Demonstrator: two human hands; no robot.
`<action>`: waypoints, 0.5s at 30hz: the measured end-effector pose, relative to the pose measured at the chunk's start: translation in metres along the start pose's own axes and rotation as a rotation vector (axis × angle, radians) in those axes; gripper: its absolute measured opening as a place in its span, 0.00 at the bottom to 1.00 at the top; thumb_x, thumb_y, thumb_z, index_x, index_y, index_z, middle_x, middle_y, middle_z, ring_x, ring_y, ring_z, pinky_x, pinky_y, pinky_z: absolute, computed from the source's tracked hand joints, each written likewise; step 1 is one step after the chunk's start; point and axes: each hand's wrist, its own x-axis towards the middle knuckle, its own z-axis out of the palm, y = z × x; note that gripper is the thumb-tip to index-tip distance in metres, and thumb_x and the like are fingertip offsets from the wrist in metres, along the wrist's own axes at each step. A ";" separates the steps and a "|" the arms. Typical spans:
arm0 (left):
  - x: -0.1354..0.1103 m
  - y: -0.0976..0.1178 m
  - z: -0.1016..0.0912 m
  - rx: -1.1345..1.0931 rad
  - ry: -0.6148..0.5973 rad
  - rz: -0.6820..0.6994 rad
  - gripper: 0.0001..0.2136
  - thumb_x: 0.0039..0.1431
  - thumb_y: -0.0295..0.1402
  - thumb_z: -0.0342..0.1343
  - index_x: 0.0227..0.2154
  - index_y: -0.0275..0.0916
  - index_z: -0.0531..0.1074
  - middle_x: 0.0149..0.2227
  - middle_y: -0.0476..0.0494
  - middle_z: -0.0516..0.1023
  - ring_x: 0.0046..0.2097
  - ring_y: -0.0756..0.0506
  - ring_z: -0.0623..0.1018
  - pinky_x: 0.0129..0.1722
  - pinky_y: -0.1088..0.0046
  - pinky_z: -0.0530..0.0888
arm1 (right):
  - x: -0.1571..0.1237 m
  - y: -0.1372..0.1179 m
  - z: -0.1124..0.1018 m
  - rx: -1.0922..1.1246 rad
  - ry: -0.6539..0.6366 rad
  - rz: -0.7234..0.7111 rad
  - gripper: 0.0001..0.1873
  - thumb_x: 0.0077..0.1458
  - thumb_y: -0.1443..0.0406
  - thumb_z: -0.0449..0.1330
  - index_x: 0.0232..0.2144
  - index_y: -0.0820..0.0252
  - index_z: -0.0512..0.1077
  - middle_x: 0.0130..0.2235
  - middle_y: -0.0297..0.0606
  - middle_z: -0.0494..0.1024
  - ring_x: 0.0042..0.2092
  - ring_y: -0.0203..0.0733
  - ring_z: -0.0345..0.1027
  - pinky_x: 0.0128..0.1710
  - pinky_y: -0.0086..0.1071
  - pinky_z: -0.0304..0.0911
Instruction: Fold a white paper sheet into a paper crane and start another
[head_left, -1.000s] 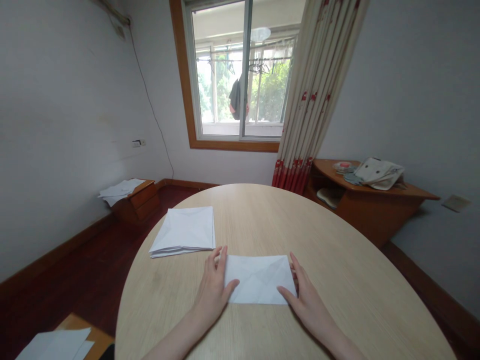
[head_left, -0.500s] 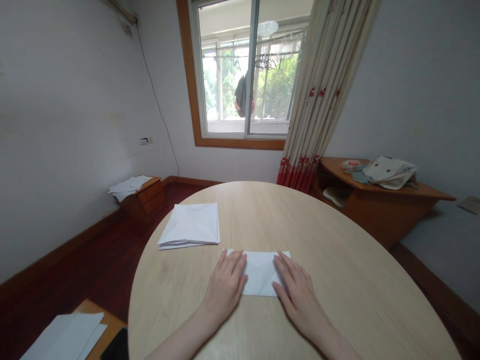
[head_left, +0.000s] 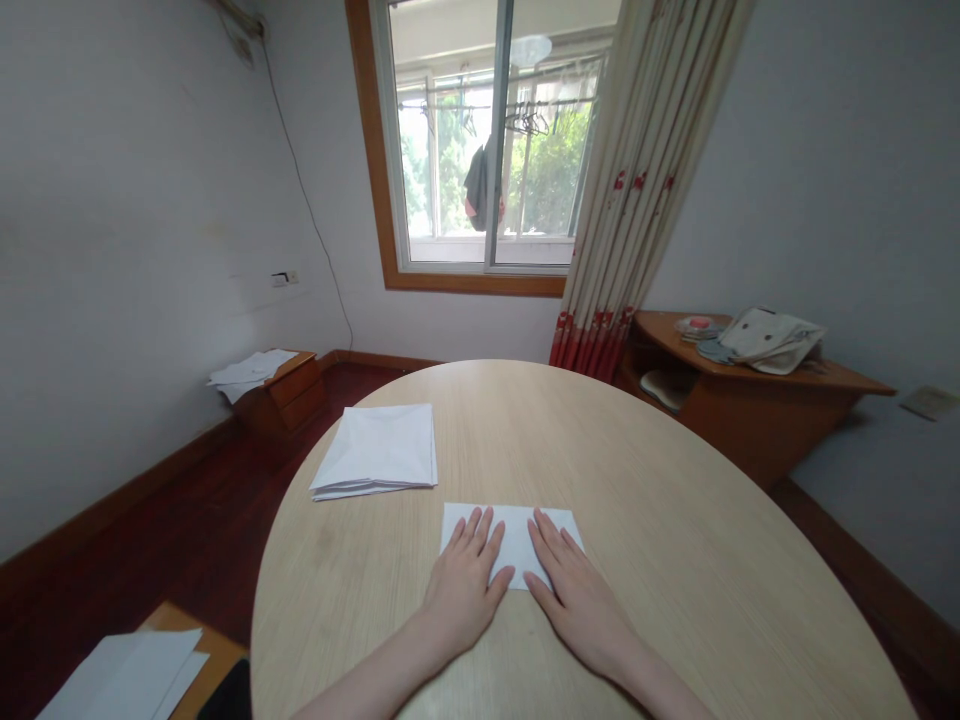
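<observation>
A white sheet of paper [head_left: 514, 540], seemingly folded into a wide rectangle, lies on the round wooden table [head_left: 645, 560] in front of me. My left hand [head_left: 470, 575] rests flat over its left part, fingers stretched forward. Over the right part lies my right hand [head_left: 570, 580], also flat with its fingers extended. Both thumbs point inward near the paper's near edge, a small gap between them. My palms and fingers cover much of the sheet. Farther back on the left sits a stack of white paper [head_left: 382, 445], touched by neither hand.
Low on the left, more white sheets [head_left: 124, 675] and a black object [head_left: 225, 690] lie on a wooden surface. A small cabinet [head_left: 292, 395] holding papers stands by the wall. At right, a wooden desk [head_left: 840, 378] carries a pale bag [head_left: 776, 340].
Both hands have slid inward over the paper, closer together, and now lie flatter. The paper's outer corners show more. The view has shifted slightly.
</observation>
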 end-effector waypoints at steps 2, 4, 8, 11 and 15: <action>0.000 0.001 -0.003 0.001 -0.030 -0.008 0.23 0.68 0.39 0.43 0.62 0.35 0.54 0.64 0.35 0.54 0.65 0.38 0.54 0.60 0.53 0.60 | 0.000 0.001 0.000 -0.006 -0.024 0.008 0.31 0.65 0.54 0.42 0.65 0.61 0.45 0.66 0.42 0.45 0.67 0.46 0.38 0.64 0.48 0.44; 0.000 0.003 -0.006 0.005 -0.045 -0.015 0.23 0.68 0.39 0.42 0.63 0.38 0.52 0.65 0.36 0.53 0.65 0.38 0.52 0.61 0.52 0.59 | 0.001 0.001 0.001 -0.015 -0.034 0.002 0.30 0.65 0.54 0.41 0.65 0.58 0.43 0.66 0.41 0.45 0.67 0.46 0.37 0.64 0.48 0.43; -0.001 0.004 -0.007 0.009 -0.068 -0.018 0.24 0.68 0.40 0.42 0.63 0.38 0.51 0.65 0.36 0.51 0.65 0.37 0.51 0.61 0.52 0.57 | 0.001 0.001 0.002 -0.042 -0.038 -0.003 0.31 0.64 0.53 0.42 0.65 0.58 0.42 0.66 0.40 0.45 0.67 0.46 0.37 0.65 0.47 0.42; -0.002 0.003 -0.006 0.008 -0.034 -0.003 0.24 0.68 0.41 0.42 0.64 0.38 0.51 0.65 0.36 0.51 0.66 0.38 0.50 0.61 0.52 0.57 | 0.001 0.000 0.001 -0.064 -0.014 -0.029 0.33 0.63 0.51 0.43 0.65 0.58 0.43 0.66 0.41 0.47 0.67 0.46 0.38 0.64 0.47 0.44; -0.004 0.003 -0.004 0.014 0.004 -0.007 0.24 0.68 0.42 0.41 0.64 0.40 0.51 0.65 0.38 0.52 0.66 0.38 0.51 0.61 0.52 0.56 | 0.002 -0.001 -0.003 -0.086 -0.018 -0.036 0.34 0.63 0.50 0.43 0.65 0.62 0.46 0.66 0.44 0.49 0.66 0.47 0.41 0.63 0.49 0.47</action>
